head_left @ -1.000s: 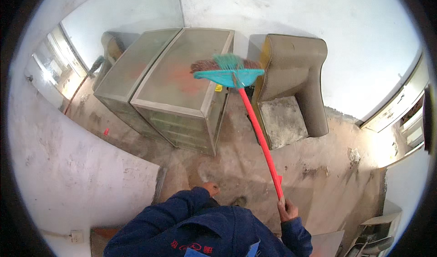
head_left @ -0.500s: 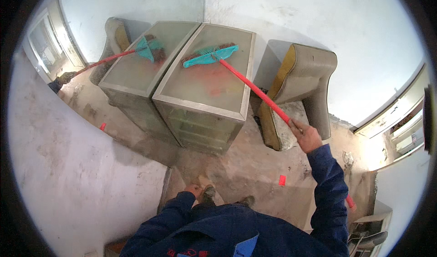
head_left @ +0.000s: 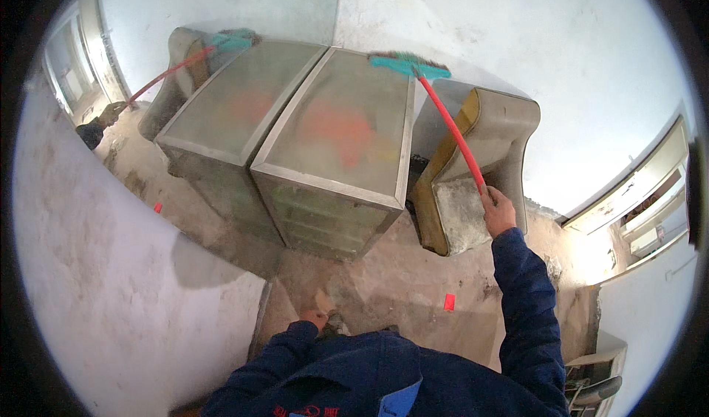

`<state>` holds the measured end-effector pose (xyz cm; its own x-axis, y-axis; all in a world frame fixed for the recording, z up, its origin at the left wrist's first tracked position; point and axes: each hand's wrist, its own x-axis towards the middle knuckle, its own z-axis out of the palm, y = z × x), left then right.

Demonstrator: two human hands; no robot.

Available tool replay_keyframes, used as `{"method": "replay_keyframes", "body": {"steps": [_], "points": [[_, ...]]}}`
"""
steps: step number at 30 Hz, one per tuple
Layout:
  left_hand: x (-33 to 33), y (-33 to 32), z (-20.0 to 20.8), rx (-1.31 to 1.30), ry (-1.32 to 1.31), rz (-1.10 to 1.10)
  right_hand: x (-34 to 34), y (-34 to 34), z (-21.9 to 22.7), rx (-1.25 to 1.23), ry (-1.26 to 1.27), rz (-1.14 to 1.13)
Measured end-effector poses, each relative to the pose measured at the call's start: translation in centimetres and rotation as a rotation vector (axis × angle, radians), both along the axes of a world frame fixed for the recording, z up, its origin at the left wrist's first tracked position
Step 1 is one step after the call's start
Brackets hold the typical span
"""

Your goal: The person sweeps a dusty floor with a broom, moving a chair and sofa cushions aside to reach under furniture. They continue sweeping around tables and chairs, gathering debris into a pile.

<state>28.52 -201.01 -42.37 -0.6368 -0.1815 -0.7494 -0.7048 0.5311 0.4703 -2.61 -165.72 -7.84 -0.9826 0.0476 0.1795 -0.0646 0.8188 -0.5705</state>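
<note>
My right hand [head_left: 500, 212] is closed round the red handle of a broom [head_left: 452, 127], with the arm stretched forward. The broom's turquoise head [head_left: 408, 65] is at the far right corner of a glass-topped display cabinet [head_left: 347, 118] with metal edging, its dark bristles facing the pale wall. Whether the bristles touch the wall or cabinet, I cannot tell. Reddish patches show through the cabinet's cloudy top. My left hand [head_left: 316, 318] hangs low beside my body, holding nothing that I can see, its fingers loosely apart and partly hard to make out.
A worn armchair [head_left: 491, 147] with a dirty seat stands right of the cabinet. On the floor lies a small red piece [head_left: 449, 302]. The left side repeats the cabinet, broom and arm like a mirror image. A chair [head_left: 594, 393] is at lower right, below a bright doorway [head_left: 602, 251].
The broom head has moved from the middle of the cabinet top to its far right corner, by the wall. My right hand has shifted slightly, still holding the handle.
</note>
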Motion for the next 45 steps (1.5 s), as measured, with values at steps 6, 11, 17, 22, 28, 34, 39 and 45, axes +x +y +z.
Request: {"method": "replay_keyframes", "body": {"steps": [6,11,17,22,28,34,39,45], "points": [[-2.0,0.3,6.3,0.045,0.259,-0.031,0.6,-9.2,2.2,-0.489,0.035,0.103],[-4.3,0.7,13.3,0.302,0.500,0.035,-2.0,-18.7,2.5,-0.882,0.139,0.192],[-1.4,0.4,23.9,0.028,0.892,0.226,0.7,-31.1,4.6,-0.840,-0.174,0.351],[5.3,-3.2,25.7,-0.202,0.729,0.376,6.1,-35.1,-0.6,-1.043,-0.286,0.486],[17.4,-5.7,27.1,-0.503,0.863,0.488,13.2,-37.3,-5.1,-0.723,-0.301,0.558],[16.5,-5.0,36.4,-0.279,0.813,0.790,13.6,-37.9,-4.3,-0.742,-0.386,0.572],[9.5,-5.1,39.2,-0.031,0.807,0.822,8.2,-37.0,-3.6,-0.773,-0.169,0.592],[-4.1,-4.2,37.6,-0.045,1.016,0.504,0.6,-35.0,-6.9,-0.633,0.151,0.731]]}}
